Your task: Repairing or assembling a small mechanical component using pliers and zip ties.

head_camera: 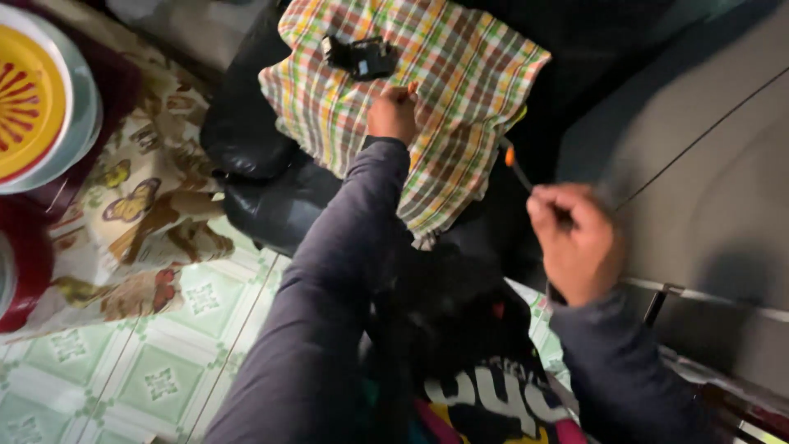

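From the head camera I look down on both hands over a dark padded seat (255, 156) draped with a checked cloth (460, 90) of green, orange and white. My left hand (393, 113) is curled into a fist, resting on the cloth near its middle; something small and orange-tipped pokes out above the knuckles, but I cannot tell what it is. My right hand (575, 238) is also closed — it grips a thin dark tool with an orange band (514, 164), whose shaft slants up and left from the fist towards the cloth's right edge. The tool's tip sits just beside that edge; whether it touches the fabric I cannot tell.

A small black device (362, 56) lies on the cloth near its far edge, just beyond the left hand and apart from it.

At the left, a butterfly-patterned cloth (148, 197) covers a surface bearing a yellow-and-red dish (25, 90) at its far-left corner. Green patterned floor tiles (156, 362) show below — both dark sleeves cross them.
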